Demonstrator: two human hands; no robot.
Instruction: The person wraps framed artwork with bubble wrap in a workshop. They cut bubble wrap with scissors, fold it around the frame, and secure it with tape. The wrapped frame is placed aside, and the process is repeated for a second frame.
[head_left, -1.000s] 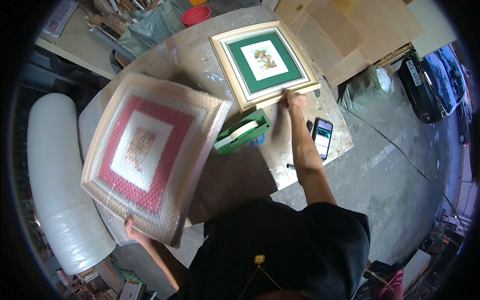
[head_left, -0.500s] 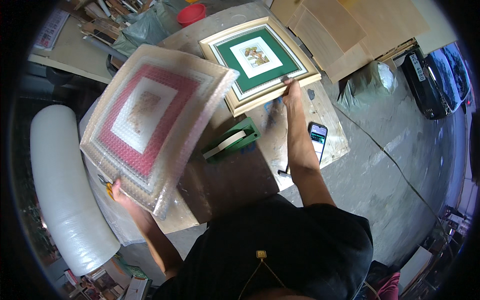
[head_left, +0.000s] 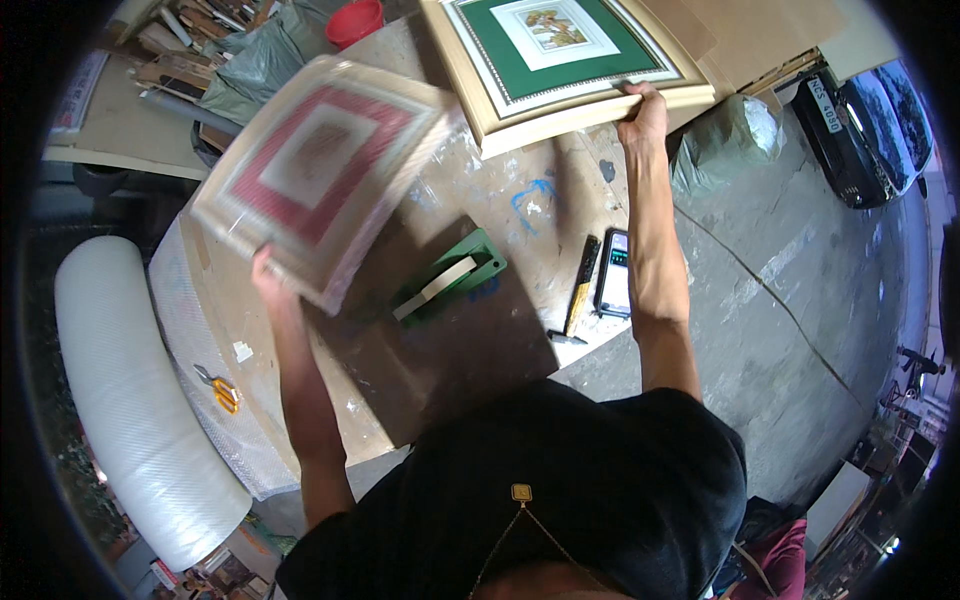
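Observation:
With my left hand [head_left: 272,272] I grip the near edge of a bubble-wrapped picture frame [head_left: 375,165], its red mat showing through the plastic, blurred by motion. My right hand [head_left: 645,112] is closed on the near edge of an unwrapped picture frame [head_left: 490,125] with cream-gold moulding and a green mat; its far edge leaves the view. The green frame looks raised above the worktable [head_left: 545,235]. Between my arms a green tape dispenser [head_left: 480,258] with pale tape rests on a dark brown board [head_left: 450,350].
Orange-handled scissors [head_left: 222,392] lie at the table's left, near a big bubble-wrap roll [head_left: 140,400]. By my right forearm are a phone [head_left: 614,280], a yellow-and-black cutter [head_left: 582,285] and a dark pen-like object [head_left: 567,338]. A red bucket [head_left: 355,22] stands beyond the far edge.
Both frames have moved away from me, the green one also rightward. The dark board shows more fully, and the scissors and cutter have come into plain sight.

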